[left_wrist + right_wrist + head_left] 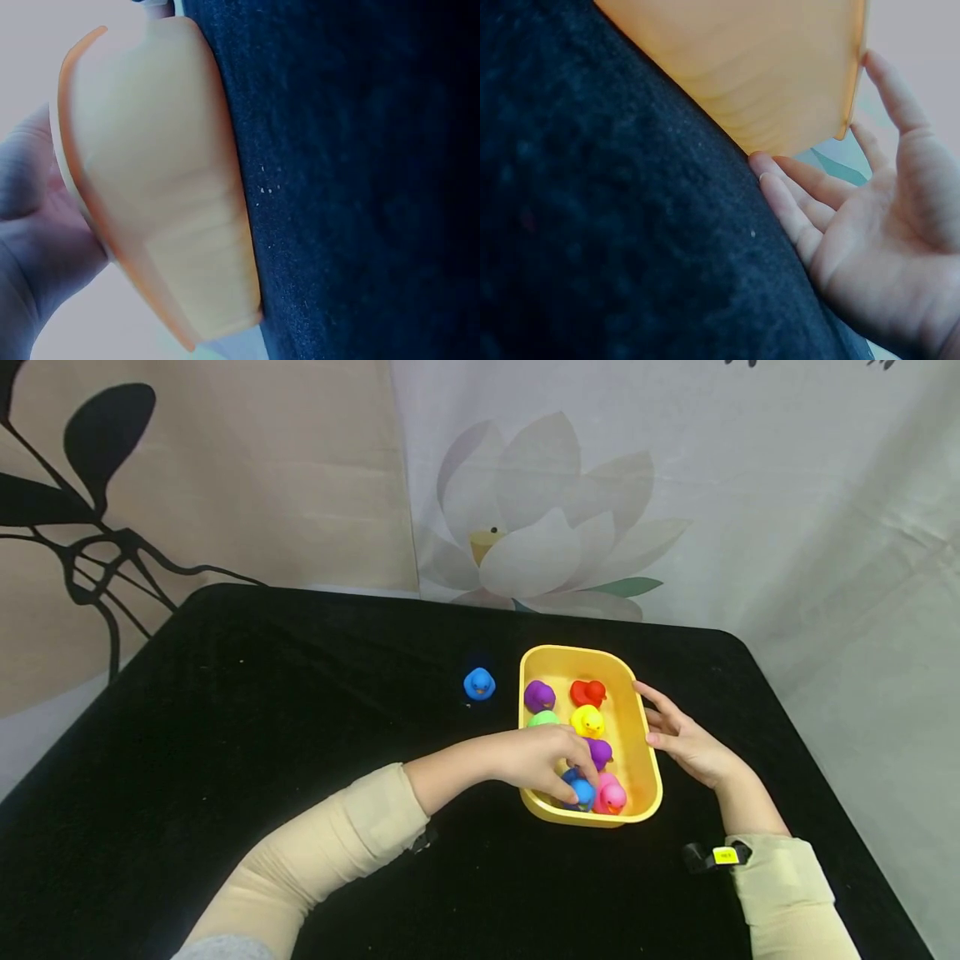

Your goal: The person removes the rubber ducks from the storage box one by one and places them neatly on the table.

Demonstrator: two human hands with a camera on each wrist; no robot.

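On the black-covered worktop (360, 685), a yellow tray (632, 752) is standing right of centre and containing toy ducks. At its near end, the left hand (546, 753) is reaching in over the left rim, its grip nearly closed and pinching a blue duck (581, 793) between thumb and curled fingers; whether that duck is touching the tray floor cannot be told. From the left wrist, the tray wall is hiding the fingertips. A pink duck (610, 795) is sitting just right of the held one, and a purple duck (600, 753) is lying just beyond, partly covered by the hand. Farther up, a yellow duck (588, 722) and a red duck (587, 693) are occupying the right side, while a partly hidden green duck (544, 718) and a second purple duck (539, 696) are occupying the left. Outside the tray's right side, the right hand (692, 745) is keeping its grip spread, thumb and fingertips touching the tray. An outlying blue duck (479, 684) is sitting on the worktop, apart from the tray and to its left. Pale sleeves (330, 839) are covering both forearms. Behind the worktop, a cloth backdrop (750, 468) is hanging, bearing a pale flower (536, 552).
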